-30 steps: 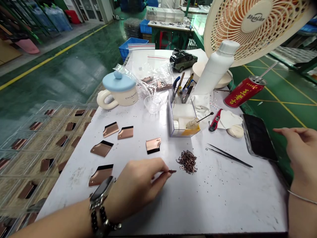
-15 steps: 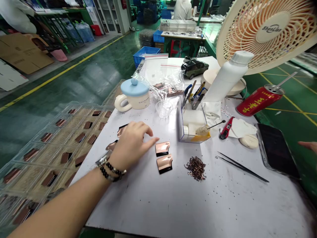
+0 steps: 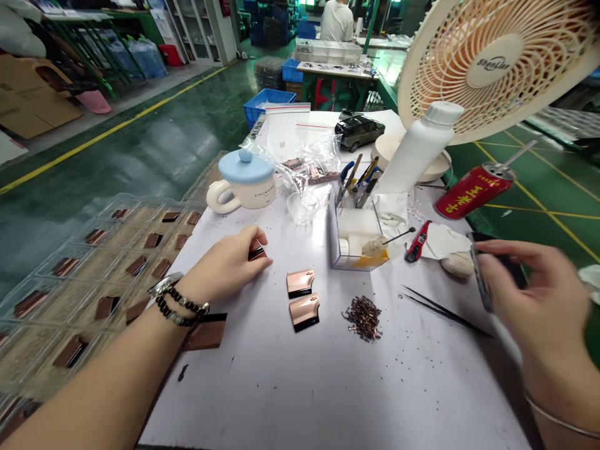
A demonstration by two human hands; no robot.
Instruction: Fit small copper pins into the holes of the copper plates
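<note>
My left hand (image 3: 229, 259) is over the left middle of the table, its thumb and fingers pinched on a copper-coloured part (image 3: 257, 253) whose dark edge shows between them. Most of that part is hidden by the hand. Two similar copper-coloured parts (image 3: 304, 310) lie just to the right, one behind the other. A flat brown part (image 3: 206, 334) with a black edge rests below my left wrist. At the right, my right hand (image 3: 546, 300), slightly blurred, is above the phone (image 3: 484, 284) with thumb and index finger apart. The hand covers much of the phone.
A pile of small screws (image 3: 363, 317) and black tweezers (image 3: 445, 309) lie mid-table. Behind stand a clear organiser box (image 3: 359, 256), a lidded mug (image 3: 248, 181), a white bottle (image 3: 417, 153), a red can (image 3: 475, 190) and a fan (image 3: 492, 62). Compartment trays (image 3: 117, 269) with parts flank the left.
My left hand has come back toward the left and now pinches a copper-coloured part. My right hand has come in from the right edge to over the phone. The view has shifted slightly.
</note>
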